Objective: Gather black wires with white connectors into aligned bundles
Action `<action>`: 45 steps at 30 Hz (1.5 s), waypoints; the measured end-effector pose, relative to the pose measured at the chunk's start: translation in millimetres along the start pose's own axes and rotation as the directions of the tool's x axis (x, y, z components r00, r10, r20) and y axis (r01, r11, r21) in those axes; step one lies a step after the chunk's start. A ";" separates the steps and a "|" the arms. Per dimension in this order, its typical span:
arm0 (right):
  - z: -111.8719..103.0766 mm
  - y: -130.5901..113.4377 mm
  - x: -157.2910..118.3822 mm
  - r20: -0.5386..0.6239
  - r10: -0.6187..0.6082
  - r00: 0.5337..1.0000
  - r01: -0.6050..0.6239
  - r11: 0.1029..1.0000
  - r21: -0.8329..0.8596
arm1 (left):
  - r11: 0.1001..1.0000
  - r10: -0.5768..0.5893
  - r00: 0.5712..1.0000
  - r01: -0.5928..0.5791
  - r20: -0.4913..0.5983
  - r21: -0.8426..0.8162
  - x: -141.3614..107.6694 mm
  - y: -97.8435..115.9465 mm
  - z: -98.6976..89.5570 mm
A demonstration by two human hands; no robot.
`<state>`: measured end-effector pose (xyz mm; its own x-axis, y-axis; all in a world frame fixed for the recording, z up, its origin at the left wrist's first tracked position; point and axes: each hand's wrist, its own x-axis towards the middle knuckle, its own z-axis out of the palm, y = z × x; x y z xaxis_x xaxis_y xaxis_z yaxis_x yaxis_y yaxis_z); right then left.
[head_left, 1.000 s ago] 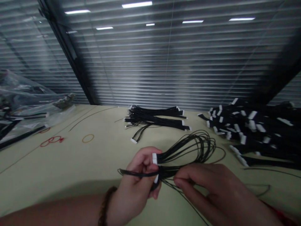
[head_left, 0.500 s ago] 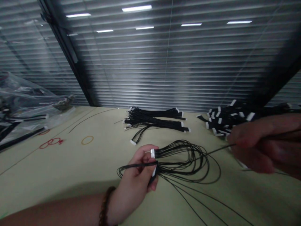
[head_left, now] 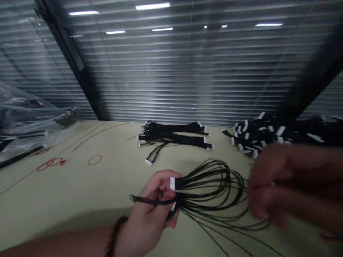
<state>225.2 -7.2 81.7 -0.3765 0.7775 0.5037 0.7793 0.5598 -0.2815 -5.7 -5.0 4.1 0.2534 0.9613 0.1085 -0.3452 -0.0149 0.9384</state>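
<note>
My left hand (head_left: 146,223) is closed around a black wire harness (head_left: 211,184). A white connector (head_left: 172,183) sticks out between its thumb and fingers, and part of a second white end shows below the thumb. From there the thin wires fan to the right and loop back, while a few loose strands run toward the lower right. At the right ends of the loops my right hand (head_left: 281,189), blurred by motion, has its fingertips pressed together on a black wire. Its grip point is partly hidden.
Behind lies a bundle of black wires (head_left: 174,135) with white connectors. A larger heap of black harnesses (head_left: 268,135) is at the back right. Red bands (head_left: 50,163), a yellow rubber band (head_left: 94,160) and clear plastic bags (head_left: 34,114) are on the left. Window blinds (head_left: 160,71) rise behind the table.
My right hand has moved slightly left and down, closer to the wire loops. The wire stretched to it before no longer shows taut. My left hand keeps its hold on the harness.
</note>
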 end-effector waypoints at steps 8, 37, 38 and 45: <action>48.1 -32.4 -12.1 0.032 -0.355 0.934 0.356 0.934 -0.022 | 0.998 -0.009 0.996 0.014 0.086 -0.054 -8.0 -2.7 1.9; 59.4 -32.6 -8.4 0.102 -0.342 0.934 0.340 0.940 0.038 | 0.991 0.008 0.990 -0.027 0.139 0.133 -8.4 -3.9 2.7; 57.9 -32.4 -7.5 0.062 -0.328 0.943 0.328 0.945 0.008 | 0.991 0.000 0.993 -0.015 0.116 0.129 -6.1 -3.9 2.8; 38.9 -29.2 -8.8 0.022 -0.211 0.977 0.212 0.973 -0.096 | 0.991 -0.054 0.989 0.070 -0.136 0.117 9.3 -7.7 -3.3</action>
<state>186.3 -19.2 53.7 -0.5433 0.6482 0.5336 0.7262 0.6817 -0.0887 -3.7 5.0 -3.1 0.1460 0.9892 0.0118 -0.2189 0.0207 0.9755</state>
